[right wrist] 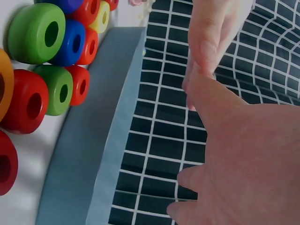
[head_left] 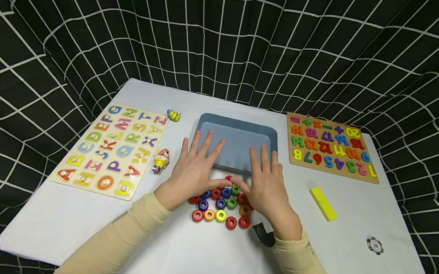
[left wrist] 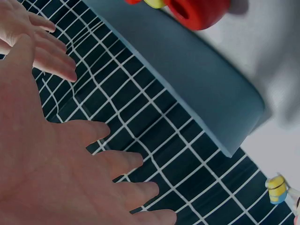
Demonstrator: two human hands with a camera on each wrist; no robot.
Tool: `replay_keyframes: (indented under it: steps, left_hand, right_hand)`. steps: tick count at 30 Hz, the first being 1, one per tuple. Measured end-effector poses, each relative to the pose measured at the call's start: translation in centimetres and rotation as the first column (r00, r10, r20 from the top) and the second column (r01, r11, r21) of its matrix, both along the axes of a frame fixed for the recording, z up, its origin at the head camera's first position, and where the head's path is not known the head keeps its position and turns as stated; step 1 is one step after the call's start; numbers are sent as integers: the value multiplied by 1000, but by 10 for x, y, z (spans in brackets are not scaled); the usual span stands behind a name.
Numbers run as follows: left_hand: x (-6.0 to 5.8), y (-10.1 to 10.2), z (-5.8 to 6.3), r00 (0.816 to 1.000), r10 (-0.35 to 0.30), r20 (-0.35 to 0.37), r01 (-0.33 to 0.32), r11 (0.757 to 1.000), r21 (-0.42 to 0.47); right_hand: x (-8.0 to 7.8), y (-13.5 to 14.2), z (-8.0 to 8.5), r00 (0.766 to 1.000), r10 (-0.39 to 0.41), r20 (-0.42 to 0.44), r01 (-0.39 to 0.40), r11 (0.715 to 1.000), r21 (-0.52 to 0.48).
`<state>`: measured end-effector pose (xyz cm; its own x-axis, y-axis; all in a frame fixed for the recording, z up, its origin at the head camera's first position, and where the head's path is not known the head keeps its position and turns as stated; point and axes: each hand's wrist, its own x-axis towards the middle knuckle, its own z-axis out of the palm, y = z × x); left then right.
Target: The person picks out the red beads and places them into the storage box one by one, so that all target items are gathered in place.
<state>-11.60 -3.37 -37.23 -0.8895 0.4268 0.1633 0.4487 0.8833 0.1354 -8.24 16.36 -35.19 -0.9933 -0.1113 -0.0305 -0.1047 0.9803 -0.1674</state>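
Both hands hover with palms down and fingers spread, holding nothing. My left hand (head_left: 193, 172) overlaps the near left corner of a blue-grey tray (head_left: 237, 143) in the head view. On the other side, my right hand (head_left: 270, 191) has its fingertips over the tray's near right part. The two thumb tips meet above a cluster of coloured toy rings (head_left: 231, 206), red, blue, green, yellow and orange, lying on the white table. Part of the cluster is hidden under the thumbs. Green and red rings (right wrist: 30, 26) lie beside the tray wall (right wrist: 89, 140) in the right wrist view.
A letter puzzle board (head_left: 124, 193) lies left, with a small doll figure (head_left: 161, 161) and a yellow-blue figure (head_left: 174, 115) beside it. At right are a number board (head_left: 293, 160), a yellow block (head_left: 323, 204) and a poker chip (head_left: 375, 245). A black piece (head_left: 263, 234) lies by the right wrist.
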Motion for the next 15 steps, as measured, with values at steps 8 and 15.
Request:
replay_keyframes:
  steps: [8, 15]
  left_hand:
    - [3, -5, -5, 1000, 4, 16, -3, 1000, -22]
    - [-4, -18, -6, 994, 35, 104, -37, 999, 21]
  right_hand:
    - [-2, -4, 0, 1000, 20, 15, -19, 1000, -22]
    - [9, -4, -2, 999, 34, -41, -38, 995, -88]
